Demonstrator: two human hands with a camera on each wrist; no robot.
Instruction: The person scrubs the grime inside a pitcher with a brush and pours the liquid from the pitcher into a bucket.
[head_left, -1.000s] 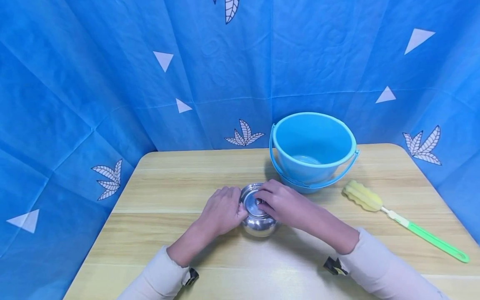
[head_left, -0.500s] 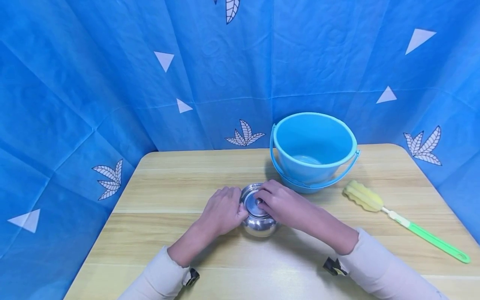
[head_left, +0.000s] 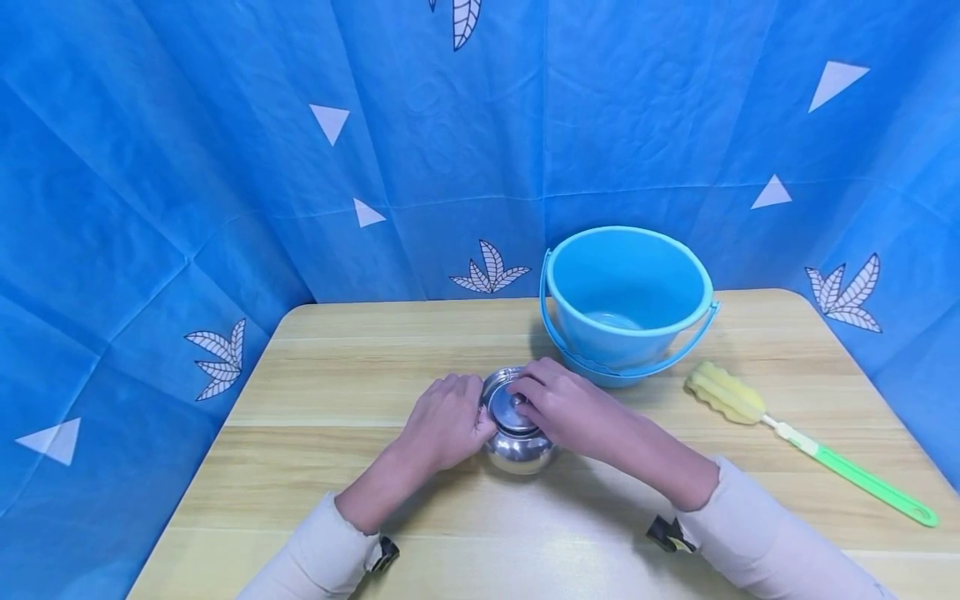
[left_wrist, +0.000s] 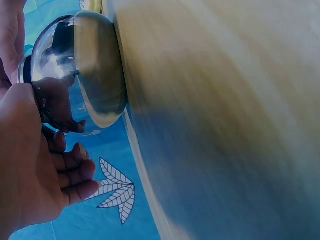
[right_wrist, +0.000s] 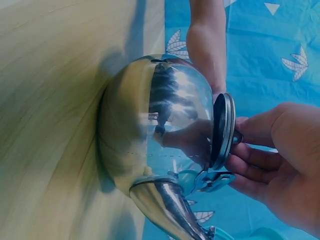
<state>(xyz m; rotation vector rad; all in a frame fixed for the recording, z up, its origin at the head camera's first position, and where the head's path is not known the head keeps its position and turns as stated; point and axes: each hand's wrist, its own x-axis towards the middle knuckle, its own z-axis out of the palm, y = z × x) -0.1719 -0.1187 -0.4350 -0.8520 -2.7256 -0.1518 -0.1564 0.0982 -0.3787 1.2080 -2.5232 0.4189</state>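
Note:
A shiny round steel teapot (head_left: 521,454) stands upright on the wooden table, with its spout (right_wrist: 167,207) showing in the right wrist view. My left hand (head_left: 444,421) holds the pot at its left side, thumb up against the rim and fingers curled beside the body. Thumb and fingers of my right hand (head_left: 566,404) pinch the small knob on the round lid (right_wrist: 226,131). The lid is tilted, and a dark gap shows between it and the pot's mouth. My hands partly cover the pot's top in the head view.
Behind the pot, to the right, stands a light-blue bucket (head_left: 626,343) with its handle hanging down in front. A yellow sponge brush (head_left: 726,392) with a green handle lies at the right of the table (head_left: 337,358). A blue patterned cloth (head_left: 420,125) hangs around the table.
The lid's near edge has risen slightly off the teapot's mouth, leaving a dark gap under it. Both hands have kept nearly the same place.

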